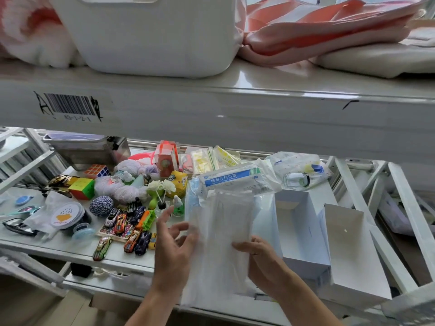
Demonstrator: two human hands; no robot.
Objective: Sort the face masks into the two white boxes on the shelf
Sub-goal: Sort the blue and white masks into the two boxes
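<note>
Mask packet [223, 222]: held over the shelf [131, 262] front edge, long axis running away from me, top end toward the blue-labelled pack [233, 178]. Fingers of my right hand [261, 257] pinch its lower right edge. Fingers of my left hand [174, 241] are spread beside its left edge; contact unclear. White box [303, 231] stands just right.

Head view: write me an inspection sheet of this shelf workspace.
Surface: white shelf, crowded.
Job's things: clear mask packet held up; blue-labelled mask pack and blue masks behind it; left white box and right white box, no masks seen inside.
Clutter: toy cars, puzzle cubes, yarn, glass jar.
Hands: right hand grips the packet; left hand, fingers spread, at its left edge.
Cables: nothing seen.
Surroundings: white bin and pink fabric on the shelf above; barcode label on its front.
</note>
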